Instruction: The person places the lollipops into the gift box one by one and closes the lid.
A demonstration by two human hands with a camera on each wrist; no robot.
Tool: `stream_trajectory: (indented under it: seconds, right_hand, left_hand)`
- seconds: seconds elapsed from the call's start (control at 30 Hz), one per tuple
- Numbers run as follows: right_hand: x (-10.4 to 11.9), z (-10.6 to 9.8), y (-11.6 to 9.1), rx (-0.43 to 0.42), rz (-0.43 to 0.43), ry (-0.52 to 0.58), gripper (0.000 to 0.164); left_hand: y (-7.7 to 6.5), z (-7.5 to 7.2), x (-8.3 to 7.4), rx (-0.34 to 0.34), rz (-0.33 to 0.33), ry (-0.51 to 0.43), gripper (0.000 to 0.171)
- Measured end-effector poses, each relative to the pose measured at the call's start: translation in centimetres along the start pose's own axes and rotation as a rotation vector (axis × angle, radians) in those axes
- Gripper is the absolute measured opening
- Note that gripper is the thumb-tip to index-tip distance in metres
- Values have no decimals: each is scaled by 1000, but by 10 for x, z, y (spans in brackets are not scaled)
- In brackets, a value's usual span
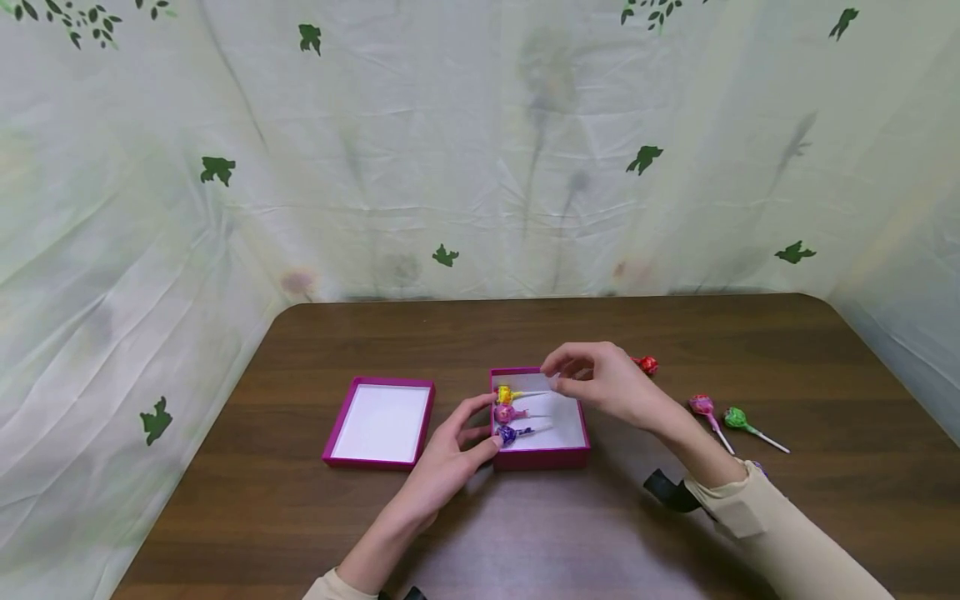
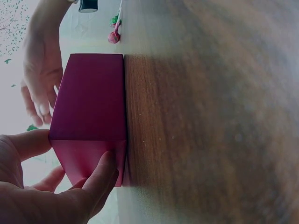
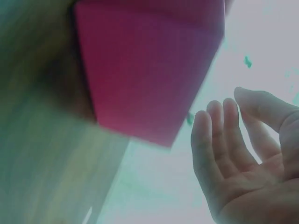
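Observation:
A magenta box (image 1: 540, 459) with a white inside holds yellow (image 1: 506, 394), pink (image 1: 507, 413) and purple (image 1: 510, 434) lollipops, lying in a row with their sticks to the right. My left hand (image 1: 452, 450) rests at the box's left end. In the left wrist view its lower fingers (image 2: 103, 170) press the side wall, while the thumb touches the top corner. Over the right part of the box hovers my right hand (image 1: 603, 379), near the yellow lollipop's stick. The right wrist view shows its fingers (image 3: 202, 135) spread from the thumb, holding nothing.
The box's lid (image 1: 381, 422) lies inside up on the left. To the right are a red lollipop (image 1: 648, 364), partly behind my right hand, a pink one (image 1: 702, 405) and a green one (image 1: 736, 417). Something purple (image 1: 760, 467) peeks out behind my right sleeve.

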State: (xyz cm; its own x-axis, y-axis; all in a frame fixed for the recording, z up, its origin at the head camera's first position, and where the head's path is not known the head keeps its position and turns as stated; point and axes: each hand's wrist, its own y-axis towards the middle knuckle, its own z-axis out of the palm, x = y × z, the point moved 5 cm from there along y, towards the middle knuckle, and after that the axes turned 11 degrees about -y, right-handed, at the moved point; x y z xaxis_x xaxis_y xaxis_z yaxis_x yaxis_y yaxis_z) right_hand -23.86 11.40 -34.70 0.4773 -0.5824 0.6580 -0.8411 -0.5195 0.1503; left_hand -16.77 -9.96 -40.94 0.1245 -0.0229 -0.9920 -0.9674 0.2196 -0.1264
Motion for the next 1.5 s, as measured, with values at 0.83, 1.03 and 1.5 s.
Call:
stream_trajectory:
  seconds: [0.83,1.03,1.5]
  right_hand:
    - [-89,-70,-11,210,-27,-100,32]
    - [-110,-69,-6,270,-29,-60,28]
    - [-136,-57,-10,365,19,-88,33]
  left_hand:
    - [0,-1,1,-9,10,12,55]
    - [0,-1,1,-1,9,1,55]
    - [1,0,1,-6,1,1,55]
